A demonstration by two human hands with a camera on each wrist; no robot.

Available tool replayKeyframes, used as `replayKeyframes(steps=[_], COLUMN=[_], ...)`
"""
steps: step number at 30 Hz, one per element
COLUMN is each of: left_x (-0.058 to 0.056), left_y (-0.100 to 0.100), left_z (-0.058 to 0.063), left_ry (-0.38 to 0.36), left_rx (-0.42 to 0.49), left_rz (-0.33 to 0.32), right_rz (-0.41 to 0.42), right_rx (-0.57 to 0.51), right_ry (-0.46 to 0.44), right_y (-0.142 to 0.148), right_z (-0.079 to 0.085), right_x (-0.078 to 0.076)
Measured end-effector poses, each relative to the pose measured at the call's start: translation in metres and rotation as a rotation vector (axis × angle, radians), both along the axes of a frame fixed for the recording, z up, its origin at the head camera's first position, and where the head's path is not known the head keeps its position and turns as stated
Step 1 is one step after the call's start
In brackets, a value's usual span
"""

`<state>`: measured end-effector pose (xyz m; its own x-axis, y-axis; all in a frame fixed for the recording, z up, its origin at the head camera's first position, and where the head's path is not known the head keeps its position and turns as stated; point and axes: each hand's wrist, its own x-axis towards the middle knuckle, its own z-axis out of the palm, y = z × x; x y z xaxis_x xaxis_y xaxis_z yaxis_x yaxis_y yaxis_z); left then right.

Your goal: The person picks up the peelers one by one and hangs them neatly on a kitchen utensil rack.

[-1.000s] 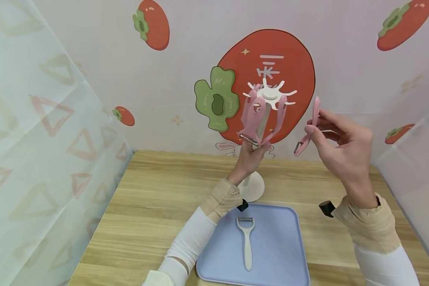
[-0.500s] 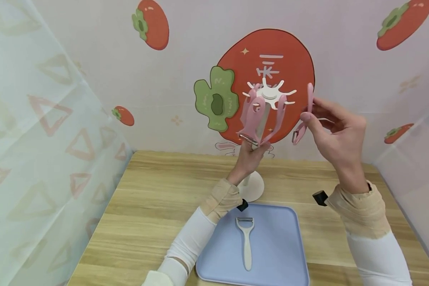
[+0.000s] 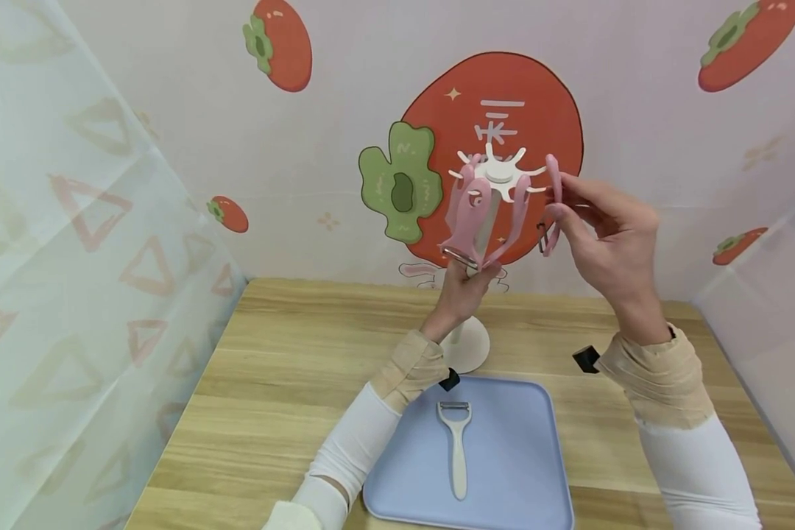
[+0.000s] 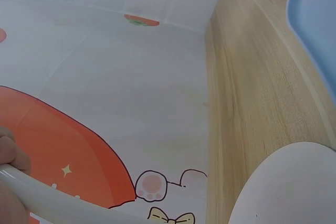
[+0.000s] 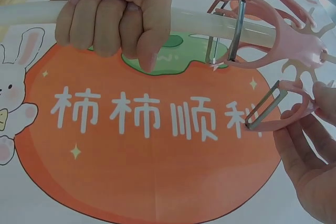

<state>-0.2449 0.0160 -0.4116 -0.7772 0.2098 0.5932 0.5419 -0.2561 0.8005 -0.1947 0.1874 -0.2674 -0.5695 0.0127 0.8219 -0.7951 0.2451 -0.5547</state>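
Note:
My left hand grips the white pole of a stand, below its hooked top. Several pink peelers hang from the hooks, blades downward. Between thumb and fingers, my right hand pinches another pink peeler, roughly upright with its metal blade low. Its handle end is beside a hook tip on the right; whether they touch, I cannot tell. In the right wrist view, the held peeler appears below the hanging ones, and my left hand is wrapped round the pole.
A light blue tray lies on the wooden table, bearing a white peeler. The stand's round white base is just behind the tray. A wall covering printed with persimmons rises behind the table.
My right hand has moved left and slightly up with the pink peeler, bringing it from apart to beside the stand's hooks. My left hand has kept its grip on the pole.

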Motion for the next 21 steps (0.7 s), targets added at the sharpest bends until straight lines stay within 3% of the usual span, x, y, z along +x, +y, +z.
replayKeyframes(steps=[12, 21], left_x=[0.0010, -0.0001], left_y=[0.0010, 0.0005], left_z=[-0.0006, -0.0017], left_ry=[0.023, 0.030], left_rx=[-0.012, -0.001], left_rz=[0.005, 0.011], right_rz=[0.059, -0.026], right_rx=[-0.020, 0.099], right_ry=[-0.031, -0.033], right_y=[0.0000, -0.0022], right_z=[-0.0102, -0.0102], right_x=[-0.0108, -0.0104])
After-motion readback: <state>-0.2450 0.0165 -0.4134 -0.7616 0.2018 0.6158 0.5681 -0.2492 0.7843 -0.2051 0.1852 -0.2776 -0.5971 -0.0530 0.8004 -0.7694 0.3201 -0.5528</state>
